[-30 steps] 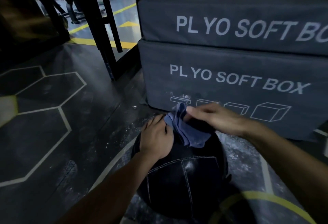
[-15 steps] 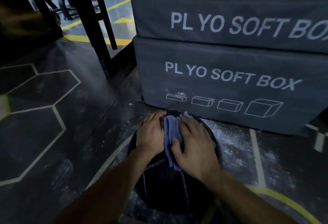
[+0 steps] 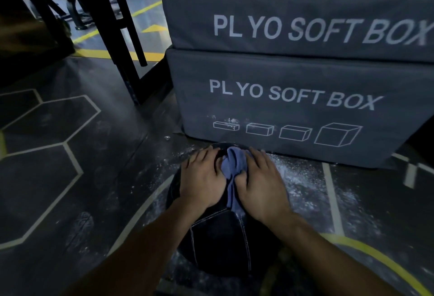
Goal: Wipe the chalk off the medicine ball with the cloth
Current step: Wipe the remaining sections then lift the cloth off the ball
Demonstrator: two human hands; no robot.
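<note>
The right hand (image 3: 260, 183) lies on top of the ball (image 3: 218, 239) with its palm down and its fingers spread forward, and it presses the cloth (image 3: 232, 173) against the ball; the thumb is bent inward and pinches a fold of the cloth. The cloth is blue-grey and bunched, and it shows in the narrow gap between the two hands, from the far top of the ball down toward the near side. The left hand (image 3: 202, 180) rests flat on the ball just beside the cloth, with its fingers straight and slightly apart, holding nothing; its inner edge touches the cloth. The ball is black with pale stitched seams, and it sits on the floor (image 3: 70, 178) close to the lower of two stacked grey boxes (image 3: 293, 98), each one printed with "PL YO SOFT BOX". White chalk powder (image 3: 303, 178) is scattered on the floor to the right of the ball and a little to the left of it also. I cannot tell if chalk is on the ball itself, because its surface is dark. The floor is dark with pale hexagon lines on the left and a yellow curved line on the right. Black metal frame legs (image 3: 117, 37) stand behind, to the left of the boxes.
</note>
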